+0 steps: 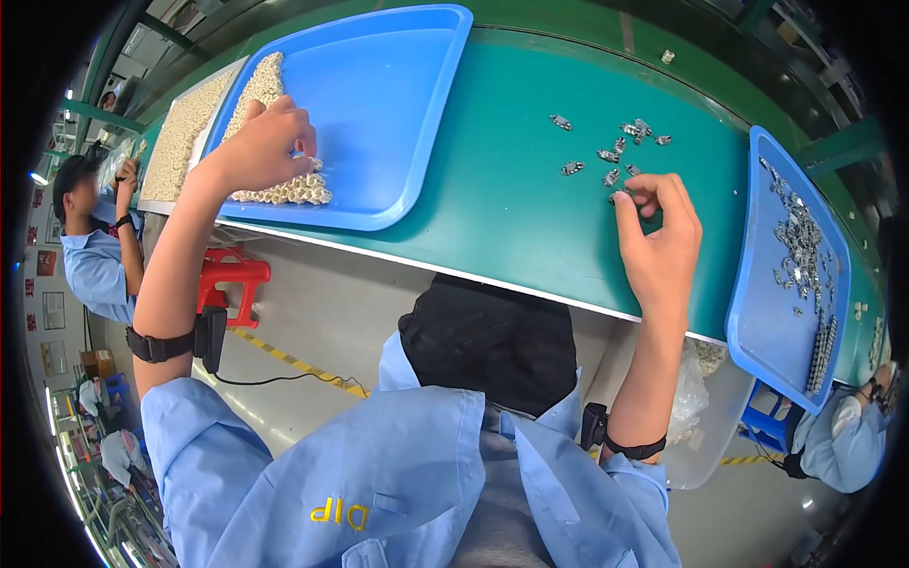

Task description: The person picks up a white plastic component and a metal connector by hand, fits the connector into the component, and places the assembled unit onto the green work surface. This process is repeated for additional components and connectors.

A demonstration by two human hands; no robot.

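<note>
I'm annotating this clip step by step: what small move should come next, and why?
Probably the right hand should pinch one small metal part: its thumb and fingertips are close beside the loose group on the green table. Whether it already grips one is unclear. The left hand is at the cream pieces.

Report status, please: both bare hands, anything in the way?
Left hand at small cream-coloured parts in blue plastic tray. Right hand at small silver metallic parts on green tabletop. Both grips unclear. No obstruction visible.

A green surface (516,199) carries loose metallic parts (609,155); left of them, a large blue tray (374,142), right, another blue tray (769,322)
</note>
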